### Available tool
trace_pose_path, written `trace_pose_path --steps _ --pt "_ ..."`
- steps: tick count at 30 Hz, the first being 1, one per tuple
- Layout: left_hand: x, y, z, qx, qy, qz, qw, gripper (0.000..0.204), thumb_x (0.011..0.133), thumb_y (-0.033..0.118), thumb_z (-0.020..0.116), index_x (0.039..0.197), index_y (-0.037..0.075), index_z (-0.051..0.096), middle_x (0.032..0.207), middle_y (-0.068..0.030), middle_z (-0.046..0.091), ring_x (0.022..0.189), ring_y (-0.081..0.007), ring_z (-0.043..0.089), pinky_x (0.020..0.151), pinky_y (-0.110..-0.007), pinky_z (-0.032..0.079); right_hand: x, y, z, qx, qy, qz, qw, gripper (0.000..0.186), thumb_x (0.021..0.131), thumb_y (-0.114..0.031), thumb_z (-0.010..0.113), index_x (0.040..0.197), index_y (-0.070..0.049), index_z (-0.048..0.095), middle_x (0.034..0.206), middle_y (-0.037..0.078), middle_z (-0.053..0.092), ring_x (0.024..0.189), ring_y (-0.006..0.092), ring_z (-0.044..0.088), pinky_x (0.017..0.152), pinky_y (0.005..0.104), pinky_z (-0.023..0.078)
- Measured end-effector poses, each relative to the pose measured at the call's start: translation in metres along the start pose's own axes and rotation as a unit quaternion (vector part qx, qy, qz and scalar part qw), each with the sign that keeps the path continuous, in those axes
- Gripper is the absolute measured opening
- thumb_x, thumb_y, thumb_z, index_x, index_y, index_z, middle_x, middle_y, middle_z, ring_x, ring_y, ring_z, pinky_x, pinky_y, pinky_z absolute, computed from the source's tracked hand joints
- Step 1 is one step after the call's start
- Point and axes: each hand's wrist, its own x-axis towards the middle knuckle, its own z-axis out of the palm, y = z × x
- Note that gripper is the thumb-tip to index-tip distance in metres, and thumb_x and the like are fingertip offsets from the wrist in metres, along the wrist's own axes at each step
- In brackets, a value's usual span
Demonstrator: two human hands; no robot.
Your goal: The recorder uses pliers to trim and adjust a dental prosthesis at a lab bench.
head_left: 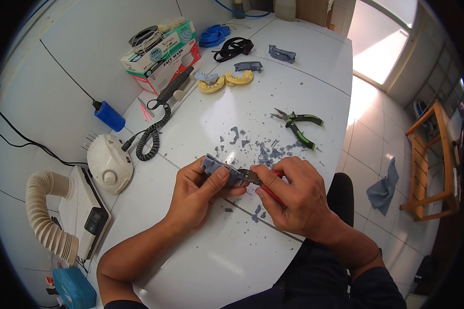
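My left hand [191, 198] pinches a blue-grey dental model [215, 166] above the white table, thumb pressed on its near side. My right hand [305, 201] is closed around red-handled cutting pliers [251, 177], whose metal jaws meet the model's right end. Most of the handles are hidden by my fingers. Blue-grey fragments [273, 153] lie scattered beyond and below my hands. Farther right on the table rest green-and-black needle-nose pliers [291, 121], jaws toward the left. Two more blue-grey models, one nearer [248, 66] and one farther [282, 53], sit toward the back.
Yellow dental casts [239, 78], a corded handpiece [175, 85] and stacked boxes [165, 59] stand at the back left. A white control unit [110, 164] and a ribbed hose [44, 211] are at the left. Beyond the table's right edge are a wooden stool [420, 159] and cloth [384, 188].
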Motion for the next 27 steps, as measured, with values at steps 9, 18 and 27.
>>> trace_pose_path --steps 9,18,27 --pt "0.003 -0.001 0.002 -0.004 0.0 0.008 1.0 0.025 0.109 0.021 0.064 0.114 -0.003 0.065 0.109 -0.0208 0.076 0.101 -0.0286 0.078 0.092 -0.04 0.067 0.001 0.006 -0.012 0.166 -0.061 0.093 0.98 0.041 0.089 -0.015 0.077 0.127 -0.002 0.074 0.092 0.01 0.061 0.08 0.0237 0.059 0.071 0.0377 0.045" --pt "0.003 -0.001 0.002 -0.019 0.0 0.016 1.0 0.023 0.107 0.02 0.066 0.115 -0.001 0.065 0.11 -0.0186 0.076 0.104 -0.0293 0.078 0.094 -0.039 0.067 -0.002 -0.002 -0.012 0.077 -0.017 0.059 0.995 0.043 0.089 -0.017 0.078 0.129 -0.003 0.073 0.094 0.011 0.062 0.082 0.0244 0.06 0.077 0.0383 0.046" --pt "0.005 -0.004 -0.001 -0.047 -0.003 0.033 0.998 0.015 0.106 0.015 0.067 0.111 0.003 0.059 0.126 -0.0167 0.069 0.122 -0.0283 0.07 0.104 -0.041 0.064 0.01 -0.017 -0.037 0.188 -0.117 0.222 0.949 0.04 0.098 -0.022 0.071 0.131 0.0 0.07 0.088 0.016 0.063 0.078 0.0312 0.066 0.076 0.0442 0.052"
